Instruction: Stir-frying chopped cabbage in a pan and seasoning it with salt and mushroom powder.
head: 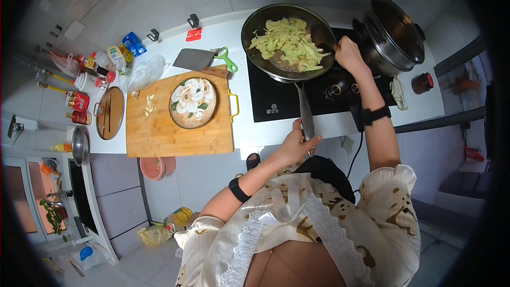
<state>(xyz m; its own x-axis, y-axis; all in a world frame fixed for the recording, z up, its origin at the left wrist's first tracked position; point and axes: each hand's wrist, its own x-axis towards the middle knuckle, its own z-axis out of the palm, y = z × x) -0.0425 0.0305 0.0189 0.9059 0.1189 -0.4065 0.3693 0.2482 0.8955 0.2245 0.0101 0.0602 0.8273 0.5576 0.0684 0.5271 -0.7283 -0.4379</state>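
Note:
A dark frying pan (255,61) rests over the black cooktop (275,103), with shredded pale green vegetable (289,42) heaped inside. Its long metal handle (305,105) points toward me, and my left hand (299,143) is wrapped around the lower end. On the pan's right side, my right hand (350,56) grips the handle of a brown spatula (324,40). The spatula's blade lies in the pan beside the vegetable and is hard to make out against the dark surface.
Right of the pan stands a steel pot (388,59) with a glass lid tilted on it. A jar (421,83) is beyond it. To the left, a wooden cutting board (151,139) bears garlic pieces (150,105) and a flowered plate (194,103); a cleaver (193,59) lies behind.

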